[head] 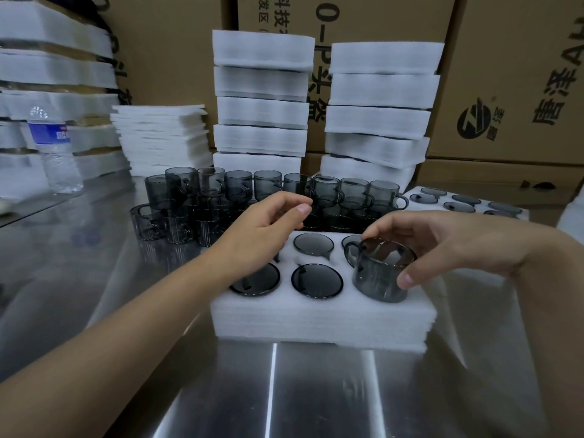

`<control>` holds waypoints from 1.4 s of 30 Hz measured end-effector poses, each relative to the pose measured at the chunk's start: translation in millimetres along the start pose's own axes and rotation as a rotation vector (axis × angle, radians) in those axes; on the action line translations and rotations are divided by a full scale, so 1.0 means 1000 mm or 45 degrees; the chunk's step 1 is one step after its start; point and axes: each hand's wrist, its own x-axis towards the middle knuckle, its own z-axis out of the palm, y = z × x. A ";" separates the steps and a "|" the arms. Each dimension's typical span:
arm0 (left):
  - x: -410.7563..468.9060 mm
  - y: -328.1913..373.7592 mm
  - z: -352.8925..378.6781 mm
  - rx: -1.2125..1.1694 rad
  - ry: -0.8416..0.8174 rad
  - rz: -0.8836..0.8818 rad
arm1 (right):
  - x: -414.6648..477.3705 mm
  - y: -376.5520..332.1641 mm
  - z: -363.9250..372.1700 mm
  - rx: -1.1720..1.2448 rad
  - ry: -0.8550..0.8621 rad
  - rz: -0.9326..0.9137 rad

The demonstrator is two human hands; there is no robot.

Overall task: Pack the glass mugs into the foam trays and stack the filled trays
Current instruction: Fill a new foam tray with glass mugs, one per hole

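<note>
Our right hand (pixel 458 245) grips the mug (pixel 379 273) by rim and wall, partly seated in the tray's (pixel 316 317) near-right pocket. We should press it straight down, handle aligned to the notch. Our left hand (pixel 265 226), loosely curled and empty, hovers by the loose mugs (pixel 237 184).

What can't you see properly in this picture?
Head view only.
Back-left slot of the foam tray: covered by the left hand.
Whether that hand touches the loose mug: they overlap in this view.
Slot under the held mug in the right hand: the mug hides it.
Water bottle label: too blurred.
</note>
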 end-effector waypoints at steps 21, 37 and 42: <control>-0.002 0.003 0.000 0.111 -0.083 0.074 | 0.008 -0.017 0.016 -0.296 0.270 0.089; -0.001 0.003 0.002 0.225 -0.072 0.098 | 0.057 -0.012 0.058 -0.805 0.145 0.215; 0.000 0.003 0.002 0.272 -0.036 0.061 | 0.061 -0.004 0.063 -0.961 0.133 0.219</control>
